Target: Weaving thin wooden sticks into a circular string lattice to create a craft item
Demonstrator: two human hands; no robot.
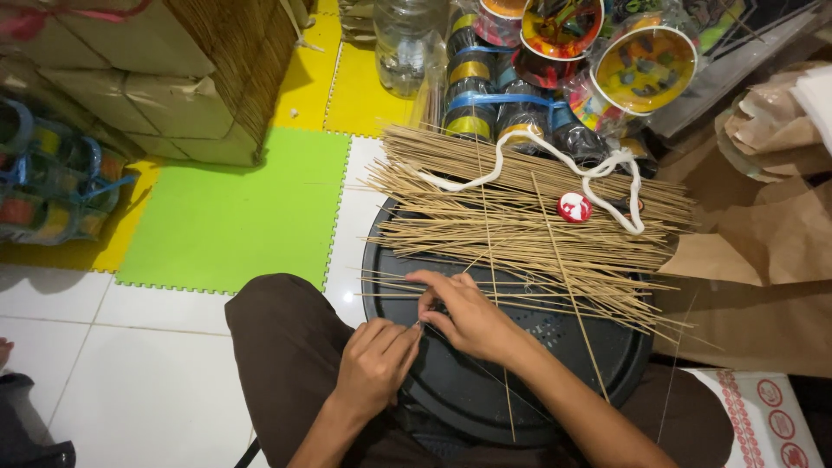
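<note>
Bamboo sticks (pixel 529 221) piled across far half of round black tray (pixel 520 381), long axes running mostly left-right, a few strays crossing near-far. Pile lying just beyond both hands, right hand nearer to it.

Left to right:
- Green foam mat (pixel 234 208) on floor, far left; brown-trousered knee (pixel 286 338) near it.
- Left hand (pixel 374 364) over near-left rim of tray, fingers (pixel 400 340) curled nearly closed, tips pinched together at a thin stick or thread. Too fine to tell which.
- Right hand (pixel 468 316) touching left hand at the pinch point, thumb and forefinger closed on the same thin piece, other fingers half curled and resting over loose sticks at near edge of pile.
- One long single stick (pixel 501 347) running near-far between the hands and beyond, roughly square to the pile's axis.
- White cord (pixel 598 169) draped over far part of pile, small red-and-white round piece (pixel 575 207) beside it.
- Stacked thread spools (pixel 485 95) far, brown paper (pixel 780 234) far right.
</note>
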